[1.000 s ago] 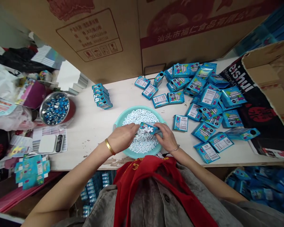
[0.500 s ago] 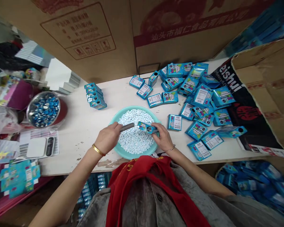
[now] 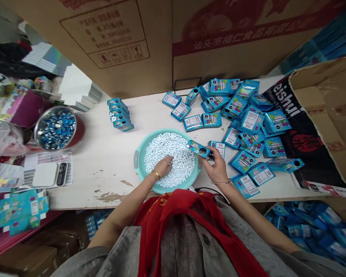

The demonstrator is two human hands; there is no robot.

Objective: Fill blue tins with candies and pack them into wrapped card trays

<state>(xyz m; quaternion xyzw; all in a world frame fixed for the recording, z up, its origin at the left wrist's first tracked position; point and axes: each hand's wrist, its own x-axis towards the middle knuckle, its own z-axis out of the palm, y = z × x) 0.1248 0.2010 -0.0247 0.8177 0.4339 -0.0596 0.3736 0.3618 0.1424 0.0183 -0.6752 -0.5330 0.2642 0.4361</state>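
My left hand (image 3: 163,167) reaches down into a turquoise basin (image 3: 140,173) full of small white candies (image 3: 177,148). Its fingers are closed on a narrow metal scoop (image 3: 170,164), of which only a small bit shows; the rest is hidden by the hand and the candies. Over the basin's right rim, my right hand (image 3: 217,168) grips a blue candy box (image 3: 199,149), tilted, with a dark round window on the side facing up. A few white candies show at the box's left end. Just behind that hand lies another blue candy box (image 3: 220,146).
Filled blue boxes (image 3: 250,119) are heaped on the right beside an open carton (image 3: 328,100). Several boxes (image 3: 121,115) stand in a row at left. A steel pot (image 3: 56,129) of blue-and-silver pieces and a white scale (image 3: 45,174) are farther left. A large carton (image 3: 150,77) walls the back.
My left hand has moved right and down into the candies with the scoop, away from the box. My right hand has shifted right, carrying the box toward the basin's rim.
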